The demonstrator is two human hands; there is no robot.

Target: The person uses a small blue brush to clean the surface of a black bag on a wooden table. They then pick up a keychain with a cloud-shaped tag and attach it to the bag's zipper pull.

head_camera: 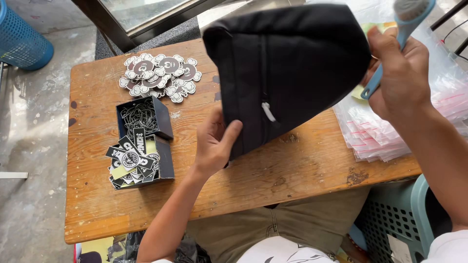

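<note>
- Centrally: black fabric pouch (287,63) with a white zipper pull, held up above the wooden table (292,170), lower edge tilted toward the left hand (214,143).
- Left hand: clamped on the pouch's lower corner, thumb on the front face, remaining fingers behind.
- Right hand (402,80): fingers curled tight around the handle of a blue brush (402,29), touching the pouch's right edge.
- Right of pouch: stack of clear zip bags (390,131) with red seal lines, lying on the table.
- Left of pouch: black box of ball chains (141,117), just beside a second black box of stickers (134,163).
- Farther back: pile of round grey patches (161,75).
- Off the table, far left: blue basket (19,39) on the floor.
</note>
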